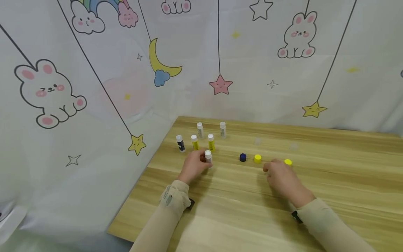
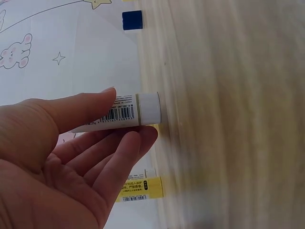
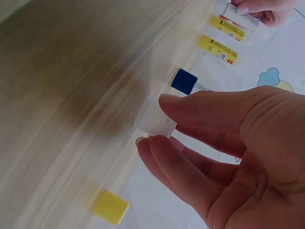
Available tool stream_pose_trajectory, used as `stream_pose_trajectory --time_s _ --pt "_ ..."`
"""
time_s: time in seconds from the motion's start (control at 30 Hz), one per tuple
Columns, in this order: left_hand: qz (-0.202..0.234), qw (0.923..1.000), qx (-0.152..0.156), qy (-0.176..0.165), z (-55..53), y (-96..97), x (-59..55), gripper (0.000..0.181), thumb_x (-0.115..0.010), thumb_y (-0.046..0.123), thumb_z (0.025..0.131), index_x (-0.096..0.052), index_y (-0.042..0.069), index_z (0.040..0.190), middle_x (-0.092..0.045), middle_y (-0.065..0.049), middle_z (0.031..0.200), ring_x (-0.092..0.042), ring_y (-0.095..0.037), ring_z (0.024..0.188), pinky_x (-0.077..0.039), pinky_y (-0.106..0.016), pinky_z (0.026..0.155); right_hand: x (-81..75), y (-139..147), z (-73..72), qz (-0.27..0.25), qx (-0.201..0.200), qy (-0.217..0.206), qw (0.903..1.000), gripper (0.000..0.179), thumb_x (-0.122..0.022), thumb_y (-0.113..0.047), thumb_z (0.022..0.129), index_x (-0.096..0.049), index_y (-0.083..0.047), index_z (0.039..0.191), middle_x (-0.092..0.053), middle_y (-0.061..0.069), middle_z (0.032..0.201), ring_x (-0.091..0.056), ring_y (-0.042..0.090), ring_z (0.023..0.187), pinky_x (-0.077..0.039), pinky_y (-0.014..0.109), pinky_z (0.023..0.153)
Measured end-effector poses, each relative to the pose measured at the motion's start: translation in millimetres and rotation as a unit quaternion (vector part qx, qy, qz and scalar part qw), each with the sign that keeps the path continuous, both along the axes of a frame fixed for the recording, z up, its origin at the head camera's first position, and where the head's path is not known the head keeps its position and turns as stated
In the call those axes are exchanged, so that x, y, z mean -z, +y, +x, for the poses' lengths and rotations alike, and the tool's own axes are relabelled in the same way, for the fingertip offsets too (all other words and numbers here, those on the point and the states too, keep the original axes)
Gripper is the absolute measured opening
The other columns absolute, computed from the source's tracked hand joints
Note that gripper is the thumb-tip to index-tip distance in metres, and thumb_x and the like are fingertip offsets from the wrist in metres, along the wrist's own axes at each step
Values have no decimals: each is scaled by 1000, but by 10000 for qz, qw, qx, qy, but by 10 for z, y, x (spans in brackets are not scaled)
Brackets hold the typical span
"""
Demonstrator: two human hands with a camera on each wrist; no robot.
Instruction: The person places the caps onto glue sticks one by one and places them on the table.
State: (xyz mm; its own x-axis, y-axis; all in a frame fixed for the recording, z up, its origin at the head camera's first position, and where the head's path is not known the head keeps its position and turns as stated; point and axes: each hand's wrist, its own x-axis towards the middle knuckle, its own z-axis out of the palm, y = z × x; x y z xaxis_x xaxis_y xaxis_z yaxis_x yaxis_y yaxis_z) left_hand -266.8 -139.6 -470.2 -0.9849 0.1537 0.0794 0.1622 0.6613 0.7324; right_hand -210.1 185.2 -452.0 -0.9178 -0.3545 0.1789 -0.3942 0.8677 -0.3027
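My left hand [image 1: 193,166] grips a white glue stick [image 1: 208,157] upright, low at the table. In the left wrist view, thumb and fingers lie along this glue stick [image 2: 125,112], with a barcode on its label. Further right, my right hand [image 1: 284,180] pinches a translucent cap [image 3: 156,117] between thumb and fingertips, just above the table; the head view hides this cap behind the hand. Near the right hand stand a yellow cap [image 1: 257,159], another yellow cap [image 1: 288,162] and a dark blue cap [image 1: 243,157].
Around the left hand stand a dark blue glue stick [image 1: 181,144], two yellow glue sticks [image 1: 211,143] and two white glue sticks [image 1: 223,130], all upright. Two translucent caps [image 1: 294,146] sit farther back on the wooden table [image 1: 239,206]. A printed curtain [image 1: 252,84] hangs behind it.
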Motion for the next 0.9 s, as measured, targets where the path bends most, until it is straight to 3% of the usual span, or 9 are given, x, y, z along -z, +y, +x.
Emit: stream_pose_trajectory --time_s 0.43,0.63,0.9 --pt "80 9992 42 401 7 193 -141 24 -84 14 82 -72 12 103 -70 1 93 -63 -14 84 -53 -37 78 -115 119 62 79 244 208 9995 23 -69 6 78 -74 1 100 -62 10 88 -62 25 78 -54 43 66" --pt "127 9983 -120 554 78 246 -264 21 -82 17 84 -71 13 102 -70 0 93 -63 -16 84 -54 -38 77 -182 72 92 60 398 214 9990 22 -73 1 82 -74 -1 104 -61 8 90 -61 24 78 -54 44 67" --pt "239 9977 19 630 200 346 -357 21 -81 21 85 -72 14 103 -68 2 86 -62 -15 77 -53 -35 69 -240 45 181 90 673 385 9970 23 -81 -3 82 -74 -5 104 -61 6 89 -58 19 72 -52 36 64"
